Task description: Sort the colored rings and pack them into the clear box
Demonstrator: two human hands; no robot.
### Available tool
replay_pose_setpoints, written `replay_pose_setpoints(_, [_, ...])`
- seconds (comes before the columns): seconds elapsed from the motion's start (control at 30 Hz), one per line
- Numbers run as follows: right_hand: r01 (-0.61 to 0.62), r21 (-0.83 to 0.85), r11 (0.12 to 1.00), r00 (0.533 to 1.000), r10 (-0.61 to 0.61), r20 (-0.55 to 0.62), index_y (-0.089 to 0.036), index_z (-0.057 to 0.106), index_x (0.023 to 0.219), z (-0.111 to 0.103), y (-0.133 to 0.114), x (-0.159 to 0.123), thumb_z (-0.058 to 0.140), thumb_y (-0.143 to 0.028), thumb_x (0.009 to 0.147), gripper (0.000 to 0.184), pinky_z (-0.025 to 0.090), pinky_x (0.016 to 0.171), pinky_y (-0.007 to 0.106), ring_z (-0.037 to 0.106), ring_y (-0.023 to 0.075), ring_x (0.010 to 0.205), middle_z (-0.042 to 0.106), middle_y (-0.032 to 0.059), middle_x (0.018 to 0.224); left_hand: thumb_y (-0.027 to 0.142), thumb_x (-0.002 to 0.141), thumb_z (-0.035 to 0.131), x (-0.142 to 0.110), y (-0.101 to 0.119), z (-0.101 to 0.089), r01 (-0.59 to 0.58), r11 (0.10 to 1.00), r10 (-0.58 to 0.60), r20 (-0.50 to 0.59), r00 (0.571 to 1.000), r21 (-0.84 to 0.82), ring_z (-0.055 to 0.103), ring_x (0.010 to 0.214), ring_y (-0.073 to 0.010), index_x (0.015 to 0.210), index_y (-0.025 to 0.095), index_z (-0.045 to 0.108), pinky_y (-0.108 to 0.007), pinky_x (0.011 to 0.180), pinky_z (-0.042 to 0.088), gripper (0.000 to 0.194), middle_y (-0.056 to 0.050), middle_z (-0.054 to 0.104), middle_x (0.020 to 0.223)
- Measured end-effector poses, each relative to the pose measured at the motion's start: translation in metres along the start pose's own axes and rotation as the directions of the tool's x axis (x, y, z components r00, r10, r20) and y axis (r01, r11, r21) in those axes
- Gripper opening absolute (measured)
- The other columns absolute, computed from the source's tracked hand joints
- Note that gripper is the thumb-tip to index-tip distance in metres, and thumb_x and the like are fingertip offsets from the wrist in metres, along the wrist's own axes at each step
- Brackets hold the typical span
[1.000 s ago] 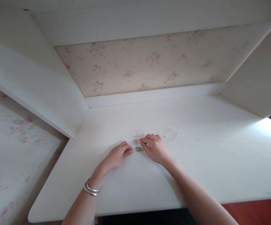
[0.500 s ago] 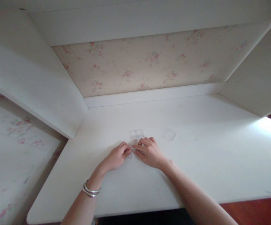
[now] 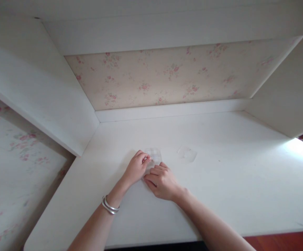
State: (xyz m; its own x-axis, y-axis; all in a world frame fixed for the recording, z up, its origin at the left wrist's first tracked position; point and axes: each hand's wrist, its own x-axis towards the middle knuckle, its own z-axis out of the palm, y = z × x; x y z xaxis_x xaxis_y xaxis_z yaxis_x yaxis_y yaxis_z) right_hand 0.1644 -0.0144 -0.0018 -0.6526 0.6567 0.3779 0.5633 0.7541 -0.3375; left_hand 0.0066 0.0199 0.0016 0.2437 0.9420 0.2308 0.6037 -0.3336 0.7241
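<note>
My left hand (image 3: 137, 168) is closed in a pinch at the left edge of a small clear plastic box with compartments (image 3: 154, 152). Whatever lies between its fingertips is too small to make out. Inside the near part of the box, close to those fingertips, a small round thing (image 3: 152, 161) shows. Just in front of the box, my right hand (image 3: 161, 181) rests low over the desk with its fingers curled and its thumb and forefinger together. A tiny pale bit shows at their tips, too small to name. The right hand covers the spot where small round pieces lay.
A clear plastic piece like a lid (image 3: 187, 154) lies to the right of the box. The white desk (image 3: 232, 181) is bounded by a back ledge (image 3: 172, 108), a left side panel (image 3: 62, 115) and a right panel (image 3: 285, 90). A shelf board (image 3: 167, 31) hangs above.
My left hand has moved up and right from beside a small ring-shaped thing to the box's edge. My right hand has moved left and nearer to me, over where that thing lay.
</note>
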Motion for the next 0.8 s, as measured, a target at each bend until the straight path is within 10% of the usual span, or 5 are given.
replay_pose_setpoints(0.5, [-0.037,-0.057,0.998,0.987,0.046,0.154,-0.020,0.063,0.081,0.005,-0.011,0.003,0.047,-0.018,0.089,0.019,0.027,0.072,0.032,0.049,0.0160,0.079,0.060,0.0029,0.080,0.027,0.087,0.047,-0.018,-0.015,-0.020,0.064,0.996,-0.054,-0.153,0.987,0.064,0.056,0.075,-0.0140,0.086,0.018,0.063,-0.025,0.070,0.045,0.019,-0.003,0.060,0.083])
replay_pose_setpoints(0.8, [-0.292,0.130,0.948,0.925,0.314,-0.213,-0.022,0.064,0.092,-0.006,0.021,0.003,0.046,-0.027,0.092,0.019,0.032,0.076,0.029,0.053,0.0154,0.081,0.060,0.0028,0.083,0.028,0.089,0.046,-0.020,-0.012,-0.020,0.051,0.997,-0.046,-0.074,0.996,0.058,0.056,0.074,-0.0130,0.086,0.019,0.064,-0.023,0.067,0.044,0.020,-0.002,0.059,0.081])
